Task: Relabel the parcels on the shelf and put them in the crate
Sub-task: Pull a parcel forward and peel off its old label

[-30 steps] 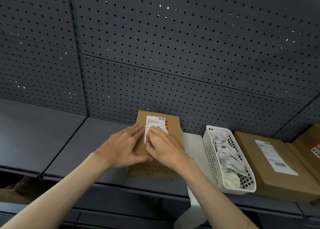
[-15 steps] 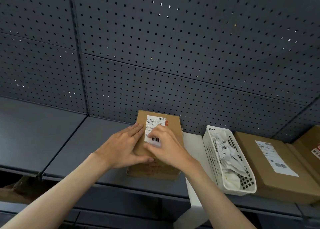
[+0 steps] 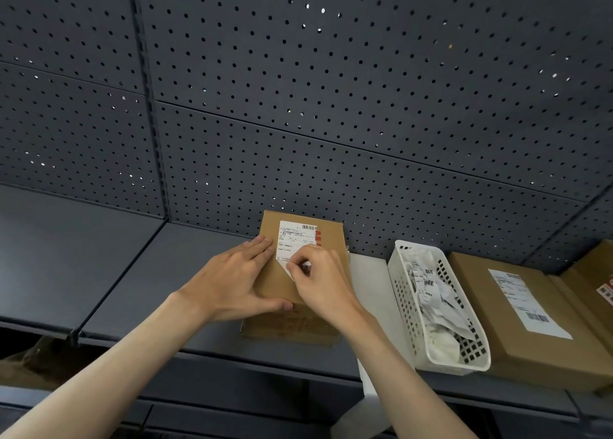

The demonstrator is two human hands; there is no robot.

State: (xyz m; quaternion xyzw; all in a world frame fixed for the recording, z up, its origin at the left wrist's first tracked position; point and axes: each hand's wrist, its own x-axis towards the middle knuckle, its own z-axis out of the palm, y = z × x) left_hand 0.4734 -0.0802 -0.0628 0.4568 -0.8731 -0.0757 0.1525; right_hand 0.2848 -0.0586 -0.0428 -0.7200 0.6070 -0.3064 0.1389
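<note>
A flat brown cardboard parcel [image 3: 331, 239] lies on the dark grey shelf [image 3: 132, 289], its far end against the pegboard. A white shipping label [image 3: 293, 239] is stuck on its top. My left hand [image 3: 232, 282] lies flat on the parcel's left side with straight fingers and the thumb along its near part. My right hand [image 3: 318, 279] pinches the label's lower corner, which is lifted and curled off the cardboard. The label's lower part is hidden under my right fingers.
A white perforated basket [image 3: 408, 306] holding several crumpled labels stands right of the parcel. Further right lie another labelled brown parcel [image 3: 491, 319] and a third one [image 3: 593, 273] at the frame edge. A white sheet [image 3: 368, 273] lies between parcel and basket. The pegboard wall [image 3: 331, 107] rises behind.
My right hand has peeled the label's lower corner further up and to the right. My left hand has stayed flat on the parcel.
</note>
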